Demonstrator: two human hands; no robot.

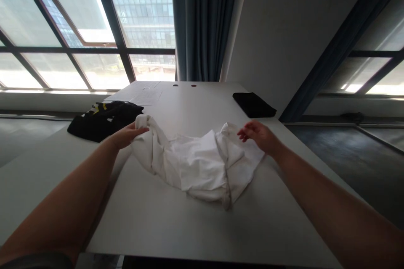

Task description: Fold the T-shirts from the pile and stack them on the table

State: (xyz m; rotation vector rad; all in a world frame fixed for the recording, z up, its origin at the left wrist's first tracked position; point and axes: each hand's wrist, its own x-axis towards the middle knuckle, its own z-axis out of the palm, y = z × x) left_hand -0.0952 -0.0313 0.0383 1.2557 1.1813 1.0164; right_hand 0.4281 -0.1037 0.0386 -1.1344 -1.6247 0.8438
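Note:
A crumpled piece of white cloth (202, 164), perhaps a garment, lies in loose folds across the middle of the table. My left hand (128, 134) pinches its left end, with the thumb on top, and holds that end raised off the tabletop. At the cloth's right side, my right hand (257, 136) hovers with loosely curled fingers slightly apart. No fabric shows between those fingers; the thumb is hard to make out. The cloth's right part spreads flatter below this hand, and one corner hangs toward me.
The white table (202, 235) has a bunched black garment (105, 119) with yellow marks at the left. A folded black cloth (254, 105) lies at the back right. Thin sheets (147, 96) rest at the far left. Behind are windows and a blue curtain (202, 25).

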